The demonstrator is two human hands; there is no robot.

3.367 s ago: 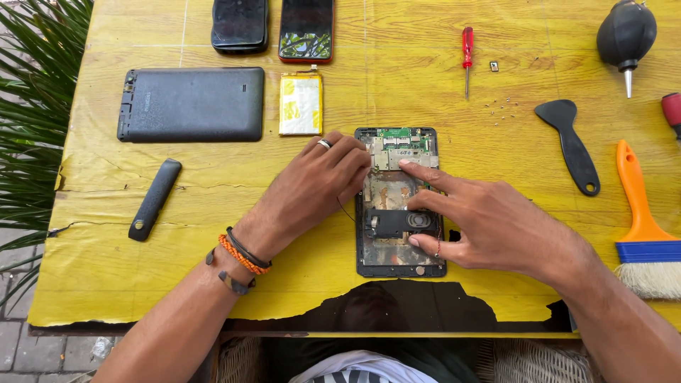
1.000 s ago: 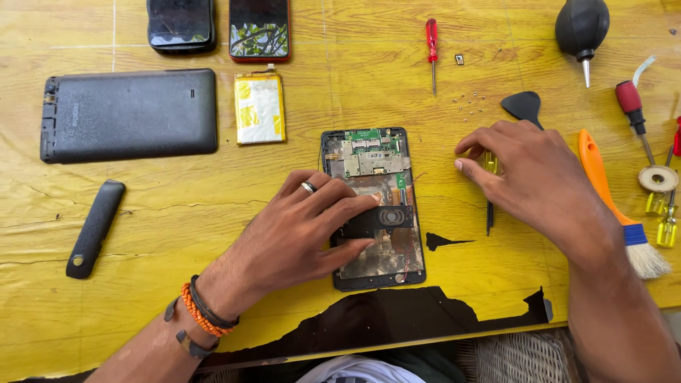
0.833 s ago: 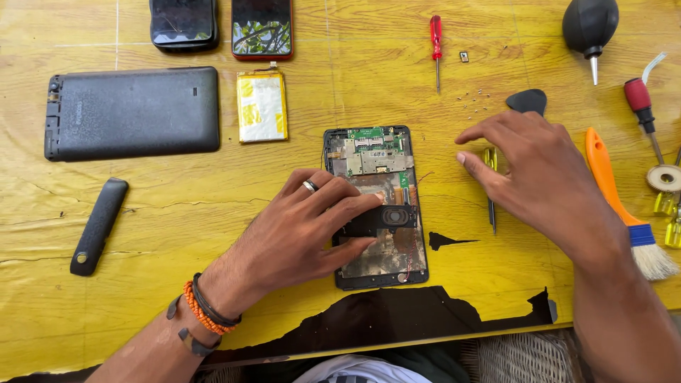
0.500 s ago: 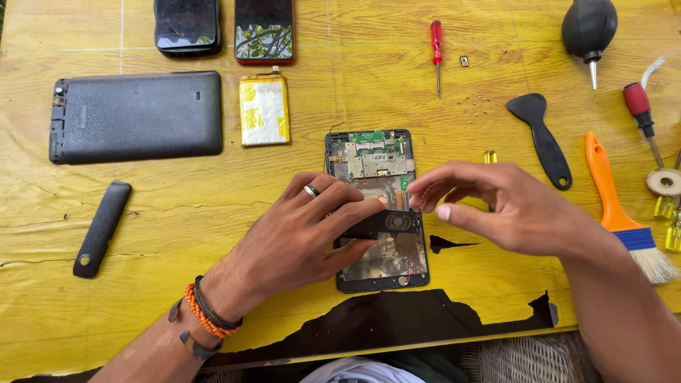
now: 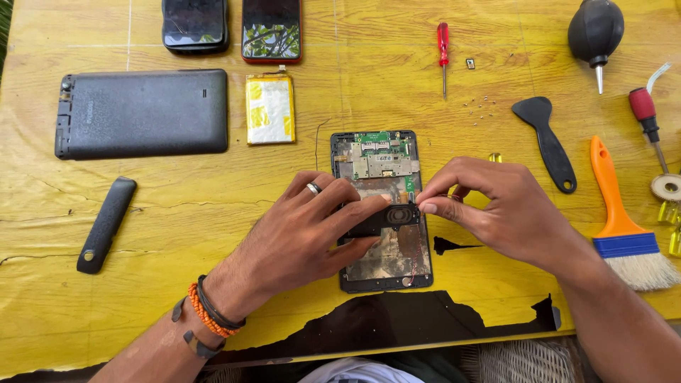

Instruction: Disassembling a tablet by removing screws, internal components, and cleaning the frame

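Observation:
An opened tablet (image 5: 381,164) with its circuit board bare lies face down in the middle of the yellow table (image 5: 177,220). My left hand (image 5: 312,237) rests on its left side, fingers pressing a black speaker module (image 5: 394,215) across the middle. My right hand (image 5: 496,209) has come in from the right. Its thumb and forefinger are pinched together at the module's right end, and a thin tool seems to be held in them, mostly hidden.
A dark back cover (image 5: 142,112), a yellow battery (image 5: 270,109) and a black strip (image 5: 106,223) lie to the left. Two phones (image 5: 234,25) sit at the top. Right side: red screwdriver (image 5: 443,46), black pry tool (image 5: 546,138), orange brush (image 5: 624,220), dust blower (image 5: 596,32), small screws (image 5: 481,108).
My right hand went right to the pry tool area, then came back to the tablet and now pinches at the speaker module. My left hand stayed on the tablet.

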